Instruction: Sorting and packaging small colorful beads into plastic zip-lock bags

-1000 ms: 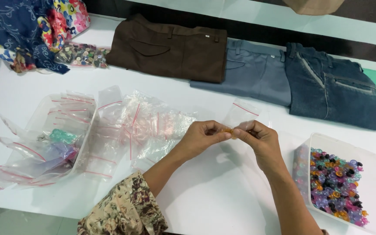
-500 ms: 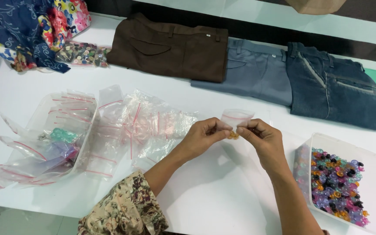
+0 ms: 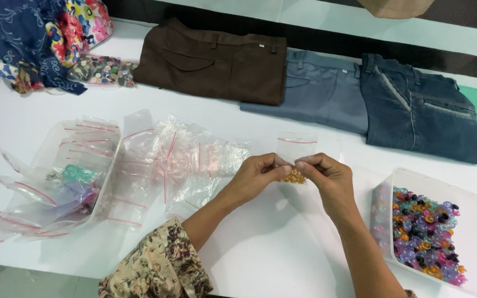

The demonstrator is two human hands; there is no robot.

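Craft workroom: white table (image 3: 282, 243) with folded trousers (image 3: 216, 63), beads (image 3: 423, 234), zip bags (image 3: 155, 160).

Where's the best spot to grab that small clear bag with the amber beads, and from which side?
Grip the bag just above the amber beads, pinching from both sides as the left hand and right hand do now. The beads weigh down the bottom and the red-striped zip top stands upward, so holding low keeps the mouth upright and the beads inside.

The small bag (image 3: 296, 148) is thin, clear, glossy plastic; the beads (image 3: 293, 177) shiny amber plastic; the tabletop (image 3: 282, 243) smooth, matt white.
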